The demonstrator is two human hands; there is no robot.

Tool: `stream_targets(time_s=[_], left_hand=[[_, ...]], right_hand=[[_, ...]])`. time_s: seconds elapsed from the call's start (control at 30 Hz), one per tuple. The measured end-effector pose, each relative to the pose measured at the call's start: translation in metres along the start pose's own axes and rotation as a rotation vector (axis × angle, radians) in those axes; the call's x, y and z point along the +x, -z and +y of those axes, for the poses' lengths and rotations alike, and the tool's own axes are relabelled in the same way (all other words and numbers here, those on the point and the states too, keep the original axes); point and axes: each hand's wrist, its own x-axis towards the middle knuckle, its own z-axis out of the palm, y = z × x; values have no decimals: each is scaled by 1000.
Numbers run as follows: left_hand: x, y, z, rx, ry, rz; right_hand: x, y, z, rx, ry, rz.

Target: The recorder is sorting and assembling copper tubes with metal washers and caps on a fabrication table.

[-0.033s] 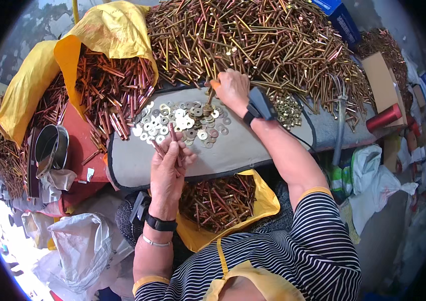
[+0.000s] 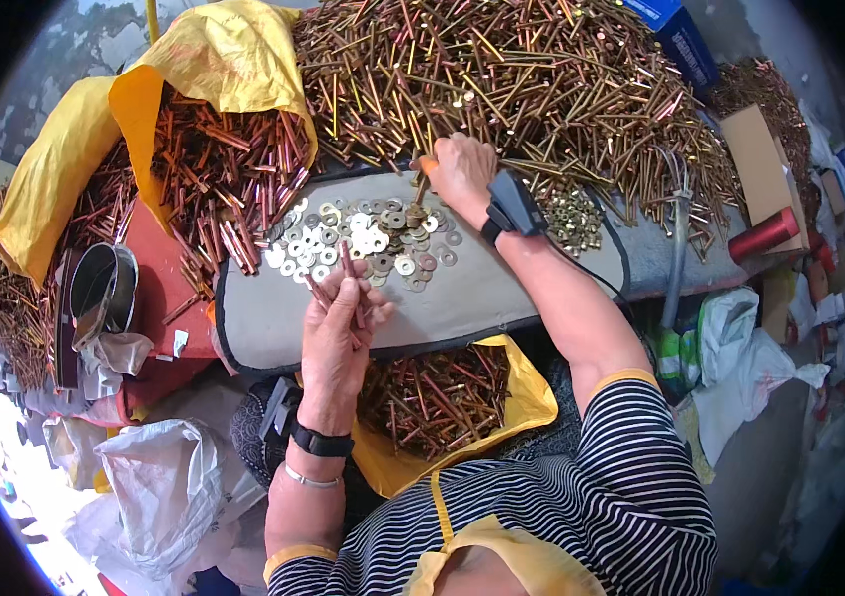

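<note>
My left hand [image 2: 341, 323] is closed around a few copper-coloured metal rods [image 2: 348, 260], their ends sticking out past thumb and fingers. It hovers over the near part of a grey padded mat [image 2: 482, 288]. Farther off, my right hand [image 2: 464, 177], with an orange cover on a finger, is at the edge of a large heap of brass-coloured bolts [image 2: 512, 79]. Its fingertips are pinched on a bolt [image 2: 417, 189] that points down to the washers; the fingers partly hide it. Loose flat washers [image 2: 328, 238] lie on the mat between my hands.
Small nuts [image 2: 571, 221] are piled right of my right wrist. A yellow sack [image 2: 233, 60] spills reddish rods at left, near a metal tin [image 2: 104, 286]. Another yellow bag [image 2: 532, 397] of rods sits at my lap. A red cylinder [image 2: 762, 236] and cardboard [image 2: 755, 164] are at right.
</note>
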Motion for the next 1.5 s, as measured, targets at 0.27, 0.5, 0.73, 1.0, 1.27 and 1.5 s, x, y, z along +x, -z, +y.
stream_targets(time_s=[0.27, 0.5, 0.73, 1.0, 1.27, 1.5], left_hand=[[-6, -11, 4, -58, 138, -96], [0, -4, -5, -108, -10, -45], [7, -4, -1, -222, -197, 54], [6, 2, -5, -192, -191, 109], [6, 3, -4, -191, -171, 140], [8, 9, -8, -234, -174, 115]], right_hand=[[-11, 50, 4, 513, -64, 67], [-98, 102, 5, 756, -236, -457], [-117, 101, -16, 492, 243, -262], [-104, 125, -26, 67, 469, -415], [-85, 112, -30, 194, 447, -385], [-81, 124, -25, 58, 562, -564]])
